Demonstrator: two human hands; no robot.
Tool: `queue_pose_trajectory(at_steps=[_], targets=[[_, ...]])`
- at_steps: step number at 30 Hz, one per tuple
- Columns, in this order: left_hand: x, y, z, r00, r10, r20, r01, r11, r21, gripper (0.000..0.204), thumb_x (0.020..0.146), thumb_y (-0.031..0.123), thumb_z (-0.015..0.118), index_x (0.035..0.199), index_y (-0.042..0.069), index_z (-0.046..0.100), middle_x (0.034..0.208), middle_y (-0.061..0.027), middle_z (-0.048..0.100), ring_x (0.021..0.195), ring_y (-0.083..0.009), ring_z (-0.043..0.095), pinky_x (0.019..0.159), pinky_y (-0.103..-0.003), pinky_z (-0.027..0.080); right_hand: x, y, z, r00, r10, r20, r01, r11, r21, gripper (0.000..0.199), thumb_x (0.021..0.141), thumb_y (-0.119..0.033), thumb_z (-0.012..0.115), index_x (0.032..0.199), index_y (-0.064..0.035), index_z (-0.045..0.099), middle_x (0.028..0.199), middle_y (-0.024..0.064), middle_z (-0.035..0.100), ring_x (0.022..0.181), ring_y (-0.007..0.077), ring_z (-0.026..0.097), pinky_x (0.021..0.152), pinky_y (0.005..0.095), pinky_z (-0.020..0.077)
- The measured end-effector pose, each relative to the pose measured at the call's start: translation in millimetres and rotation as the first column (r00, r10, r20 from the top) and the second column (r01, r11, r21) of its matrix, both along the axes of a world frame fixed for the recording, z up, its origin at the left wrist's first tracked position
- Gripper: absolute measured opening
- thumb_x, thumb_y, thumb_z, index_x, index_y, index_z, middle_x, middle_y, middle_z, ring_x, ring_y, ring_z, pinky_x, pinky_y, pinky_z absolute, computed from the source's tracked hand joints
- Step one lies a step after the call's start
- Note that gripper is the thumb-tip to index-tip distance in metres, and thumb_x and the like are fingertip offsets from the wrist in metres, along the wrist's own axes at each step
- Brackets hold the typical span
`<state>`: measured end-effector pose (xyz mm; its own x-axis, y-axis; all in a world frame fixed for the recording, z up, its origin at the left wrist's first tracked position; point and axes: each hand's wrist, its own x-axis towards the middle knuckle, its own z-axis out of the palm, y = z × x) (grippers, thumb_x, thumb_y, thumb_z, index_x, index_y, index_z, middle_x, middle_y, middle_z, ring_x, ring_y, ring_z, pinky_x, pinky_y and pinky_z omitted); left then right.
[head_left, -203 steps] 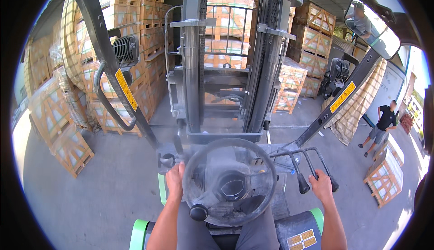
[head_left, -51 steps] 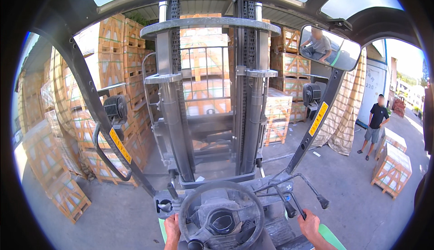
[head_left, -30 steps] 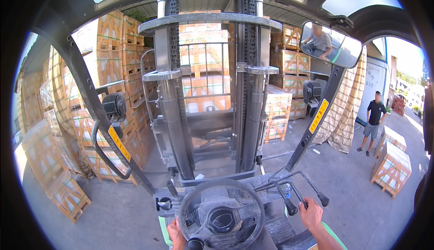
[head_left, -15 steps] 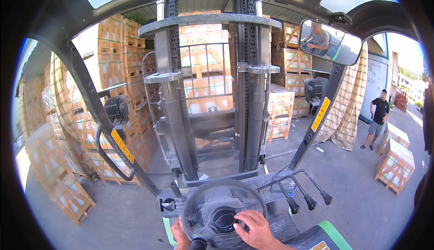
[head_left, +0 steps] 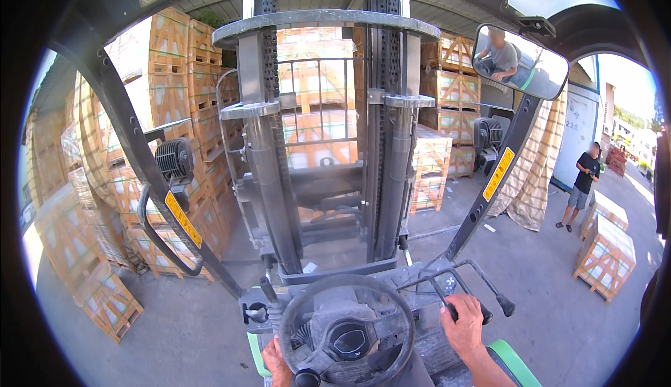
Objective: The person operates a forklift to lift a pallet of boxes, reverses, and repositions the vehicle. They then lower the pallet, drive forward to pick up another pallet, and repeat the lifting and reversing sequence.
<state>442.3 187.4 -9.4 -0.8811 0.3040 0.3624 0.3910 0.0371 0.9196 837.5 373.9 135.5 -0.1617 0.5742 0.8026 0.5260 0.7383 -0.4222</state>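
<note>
Grey steering wheel [head_left: 347, 331] and black hydraulic levers [head_left: 482, 302]: I'm positioning the forklift.
Left hand [head_left: 277, 362] grips the wheel rim, right hand [head_left: 464, 329] closes around a lever; next calls for careful mast [head_left: 325, 142] control.

Mast [head_left: 328, 142] ahead; steering wheel [head_left: 346, 331] left of levers [head_left: 482, 303]

Bright daylight, shaded cab, fisheye-bent edges

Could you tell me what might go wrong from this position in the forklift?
A person stands in the open yard ahead to the right, so a swing that way could bring the truck toward them. The mast blocks much of the view straight ahead. The left hand alone grips the steering wheel while the right hand is on the control levers, and stacked crates stand close on the left.
</note>
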Motion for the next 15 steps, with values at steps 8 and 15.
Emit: queue_pose_trajectory(at_steps=[8, 15], targets=[[-30.9, 1.0, -36.7, 0.995, -0.099, 0.018, 0.096, 0.988, 0.121, 0.038, 0.102, 0.032, 0.054, 0.084, 0.002, 0.068, 0.072, 0.0036, 0.059, 0.059, -0.0070, 0.049, 0.052, -0.027, 0.037, 86.4, 28.6, -9.6, 0.931, -0.359, 0.070, 0.365, 0.923, -0.125, 0.028, 0.088, -0.015, 0.074, 0.113, -0.0039, 0.069, 0.113, 0.0147, 0.071, 0.109, 0.0364, 0.064, 0.096, 0.0481, 0.0497], [-30.1, -0.8, -35.9, 0.994, -0.106, 0.018, 0.100, 0.975, 0.197, 0.044, 0.100, 0.038, 0.054, 0.083, 0.000, 0.069, 0.065, -0.0006, 0.059, 0.053, -0.0107, 0.054, 0.046, -0.029, 0.038, 87.0, 56.7, 16.6, 0.932, -0.299, 0.207, 0.349, 0.896, -0.276, 0.033, 0.093, -0.026, 0.071, 0.117, -0.0039, 0.069, 0.113, 0.0146, 0.072, 0.113, 0.0362, 0.064, 0.096, 0.0486, 0.0502]])
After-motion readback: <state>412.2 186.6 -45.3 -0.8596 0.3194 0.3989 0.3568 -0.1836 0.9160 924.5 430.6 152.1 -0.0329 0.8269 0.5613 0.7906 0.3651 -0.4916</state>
